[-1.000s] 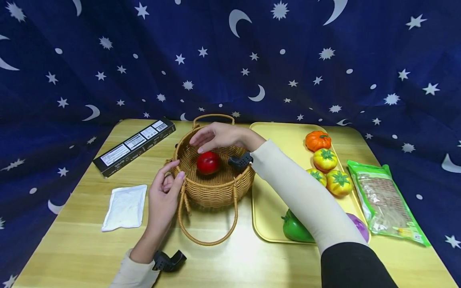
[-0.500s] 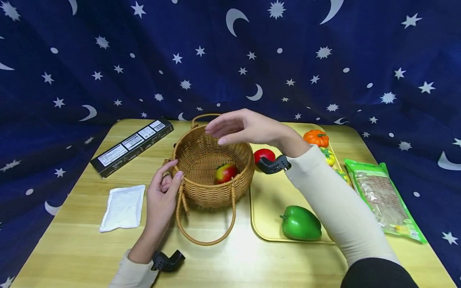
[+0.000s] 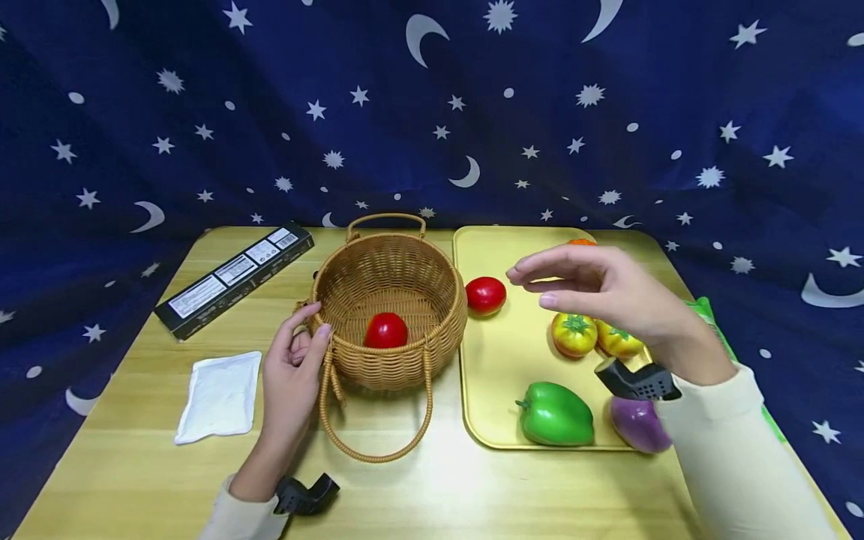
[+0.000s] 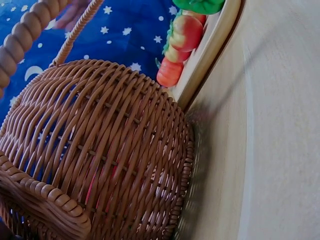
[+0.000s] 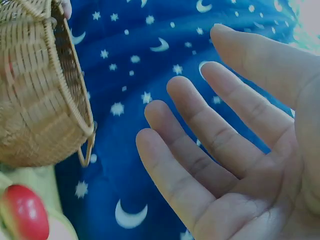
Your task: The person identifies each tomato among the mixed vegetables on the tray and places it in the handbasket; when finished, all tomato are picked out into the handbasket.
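Observation:
In the head view, my left hand (image 3: pixel 293 379) pinches the left rim of a round wicker basket (image 3: pixel 381 367) between thumb and fingers. Inside the basket lies a red toy fruit (image 3: pixel 387 331), near the front wall. My right hand (image 3: pixel 607 292) hovers over the yellow tray (image 3: pixel 499 360), its fingers extended and holding nothing. Its bare palm and spread fingers also show in the right wrist view. A red oval fruit (image 3: pixel 486 295) sits at the tray's left edge, close to the basket. Yellow tomato-like fruits (image 3: pixel 574 334) are below the right hand, partly hidden by it.
A green bell pepper (image 3: pixel 556 415) and a purple vegetable (image 3: pixel 640 425) lie at the tray's front. An orange pumpkin (image 3: pixel 582 242) is mostly hidden. On the left are a black box (image 3: pixel 236 277) and a white packet (image 3: pixel 219 396). A green bag (image 3: pixel 705 309) is at right.
My right hand has moved from above the basket rightward over the tray. The fruit in the basket has rolled; its yellow-green side showed half a second ago. My left hand stays at the rim.

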{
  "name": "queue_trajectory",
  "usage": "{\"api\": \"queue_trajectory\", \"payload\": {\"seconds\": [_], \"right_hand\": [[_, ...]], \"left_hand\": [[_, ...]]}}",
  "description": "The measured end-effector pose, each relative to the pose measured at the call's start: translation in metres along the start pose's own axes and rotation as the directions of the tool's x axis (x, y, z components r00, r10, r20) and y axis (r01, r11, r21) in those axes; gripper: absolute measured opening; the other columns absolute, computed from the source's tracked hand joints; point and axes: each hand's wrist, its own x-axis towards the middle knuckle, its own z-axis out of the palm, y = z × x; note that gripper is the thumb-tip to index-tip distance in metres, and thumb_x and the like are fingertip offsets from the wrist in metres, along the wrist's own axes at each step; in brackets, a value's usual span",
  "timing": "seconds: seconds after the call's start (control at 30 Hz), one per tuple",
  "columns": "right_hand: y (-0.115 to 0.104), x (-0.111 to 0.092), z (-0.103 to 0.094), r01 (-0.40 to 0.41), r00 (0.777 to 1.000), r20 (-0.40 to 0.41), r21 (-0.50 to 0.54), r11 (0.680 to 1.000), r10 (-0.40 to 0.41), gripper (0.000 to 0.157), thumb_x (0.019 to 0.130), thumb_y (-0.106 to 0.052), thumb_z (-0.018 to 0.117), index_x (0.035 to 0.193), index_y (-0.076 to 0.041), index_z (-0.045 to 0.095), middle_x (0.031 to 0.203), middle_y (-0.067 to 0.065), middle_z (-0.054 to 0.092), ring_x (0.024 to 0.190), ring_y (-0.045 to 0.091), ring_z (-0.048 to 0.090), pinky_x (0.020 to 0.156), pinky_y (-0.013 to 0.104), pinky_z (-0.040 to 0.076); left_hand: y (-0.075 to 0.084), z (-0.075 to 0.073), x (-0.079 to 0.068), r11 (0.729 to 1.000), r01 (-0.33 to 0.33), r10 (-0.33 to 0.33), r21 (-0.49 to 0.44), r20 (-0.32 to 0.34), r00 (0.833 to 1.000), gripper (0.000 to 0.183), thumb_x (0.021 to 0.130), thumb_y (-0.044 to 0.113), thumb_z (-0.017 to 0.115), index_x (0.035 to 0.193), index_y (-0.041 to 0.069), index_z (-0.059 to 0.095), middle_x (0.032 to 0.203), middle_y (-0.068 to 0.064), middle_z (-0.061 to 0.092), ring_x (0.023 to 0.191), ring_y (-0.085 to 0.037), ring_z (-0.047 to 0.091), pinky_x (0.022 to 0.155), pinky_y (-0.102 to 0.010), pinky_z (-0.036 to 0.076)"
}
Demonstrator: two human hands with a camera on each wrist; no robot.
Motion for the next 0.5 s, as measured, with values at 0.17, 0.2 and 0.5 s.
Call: {"api": "queue_trajectory", "payload": {"seconds": [0.17,0.2,0.5], "right_hand": [[0.031,-0.032,0.002,0.007,0.991,-0.137,0.118,0.993,0.009,0.036,0.100,0.004,0.062,0.135,-0.001,0.061,0.133,0.016,0.063,0.124,0.030,0.061,0.101,0.033,0.049],[0.037,-0.038,0.002,0.020,0.986,-0.166,0.148,0.989,0.005,0.035,0.100,0.005,0.060,0.135,0.002,0.060,0.133,0.017,0.063,0.124,0.030,0.061,0.101,0.032,0.050],[0.081,-0.088,-0.005,0.203,0.883,-0.470,0.344,0.917,-0.019,0.039,0.098,0.018,0.052,0.136,0.017,0.050,0.128,0.021,0.064,0.117,0.028,0.064,0.096,0.034,0.052]], "left_hand": [[0.000,0.000,-0.001,1.000,-0.010,0.010,-0.005,0.001,1.000,0.035,0.099,0.008,0.068,0.134,0.007,0.065,0.067,0.002,0.029,0.059,-0.010,0.029,0.052,-0.022,0.025],[0.000,0.000,-0.001,1.000,-0.012,0.012,-0.007,0.003,1.000,0.035,0.099,0.007,0.068,0.134,0.007,0.065,0.067,0.002,0.029,0.059,-0.010,0.029,0.052,-0.022,0.025],[0.000,-0.001,0.000,1.000,-0.019,0.019,-0.007,0.012,1.000,0.035,0.100,0.007,0.067,0.135,0.005,0.064,0.067,0.002,0.029,0.058,-0.011,0.028,0.051,-0.024,0.024]]}}
